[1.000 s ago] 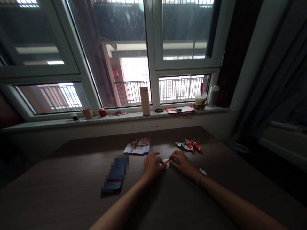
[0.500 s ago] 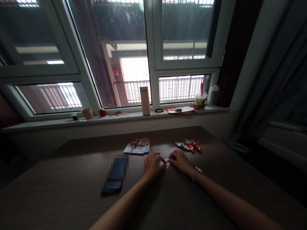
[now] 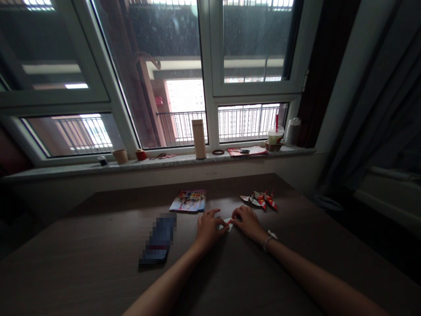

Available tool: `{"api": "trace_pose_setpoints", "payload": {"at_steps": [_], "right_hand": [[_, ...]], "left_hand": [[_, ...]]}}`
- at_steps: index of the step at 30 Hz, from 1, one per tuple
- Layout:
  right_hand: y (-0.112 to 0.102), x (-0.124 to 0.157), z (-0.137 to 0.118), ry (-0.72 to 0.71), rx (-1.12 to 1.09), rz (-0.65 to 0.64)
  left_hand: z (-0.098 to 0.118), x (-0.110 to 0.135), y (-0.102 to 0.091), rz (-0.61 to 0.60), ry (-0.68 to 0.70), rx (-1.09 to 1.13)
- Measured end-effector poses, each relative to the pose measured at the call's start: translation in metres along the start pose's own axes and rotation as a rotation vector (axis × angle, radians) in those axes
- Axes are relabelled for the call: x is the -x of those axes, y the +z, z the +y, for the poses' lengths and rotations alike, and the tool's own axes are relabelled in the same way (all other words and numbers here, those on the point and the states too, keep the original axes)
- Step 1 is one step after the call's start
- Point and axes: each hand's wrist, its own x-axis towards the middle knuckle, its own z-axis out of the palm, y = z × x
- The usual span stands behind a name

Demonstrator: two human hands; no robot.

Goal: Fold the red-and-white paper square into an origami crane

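A small folded piece of paper (image 3: 226, 225), white with some red, lies on the dark table between my two hands. My left hand (image 3: 209, 226) pinches its left side with thumb and forefinger, the other fingers partly raised. From the right, my right hand (image 3: 246, 220) grips the paper's other edge with curled fingers; a light bracelet (image 3: 269, 238) circles that wrist. The fingers cover part of the paper, so its exact shape is hard to make out. Beyond my right hand sit several folded paper cranes (image 3: 259, 199) in red and white.
Behind my left hand lies a stack of printed paper (image 3: 188, 201). A blurred dark-blue phone-like object (image 3: 158, 241) rests to its left. Along the windowsill stand a tall bottle (image 3: 198, 139), a paper cup (image 3: 120, 156), scissors (image 3: 244, 151) on paper and a drink cup (image 3: 275, 135).
Both hands stay in nearly the same place on the paper. Only the fingertips and the paper between them have shifted very slightly.
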Motion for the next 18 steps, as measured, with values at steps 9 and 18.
{"api": "trace_pose_setpoints", "payload": {"at_steps": [9,18], "right_hand": [[-0.009,0.006,0.018,-0.183,-0.194,-0.011],[-0.01,0.011,0.02,-0.182,-0.171,-0.04]], "left_hand": [[-0.001,0.002,-0.002,0.005,0.019,-0.022],[-0.001,0.001,-0.002,-0.015,0.011,-0.027]]}}
